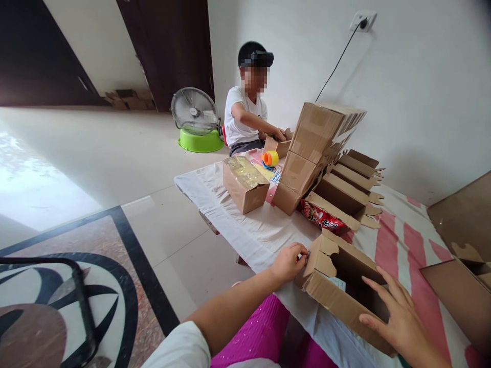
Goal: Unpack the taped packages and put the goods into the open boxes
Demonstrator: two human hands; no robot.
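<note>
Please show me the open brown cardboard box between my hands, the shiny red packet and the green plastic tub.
Open brown cardboard box (339,305): head view, near wall.
Shiny red packet (322,215): head view, printed side.
Green plastic tub (200,141): head view, wall.

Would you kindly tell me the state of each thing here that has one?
Near cardboard box: open
Left hand: fingers curled at that box's end
Right hand: open, fingers spread
Taped cardboard box: closed
Row of cardboard boxes: open
Wall socket: black plug inserted
Fan: whether running, cannot tell

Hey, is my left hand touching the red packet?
Apart. The head view plainly shows a gap of white cloth between your left hand and the red packet.
</note>
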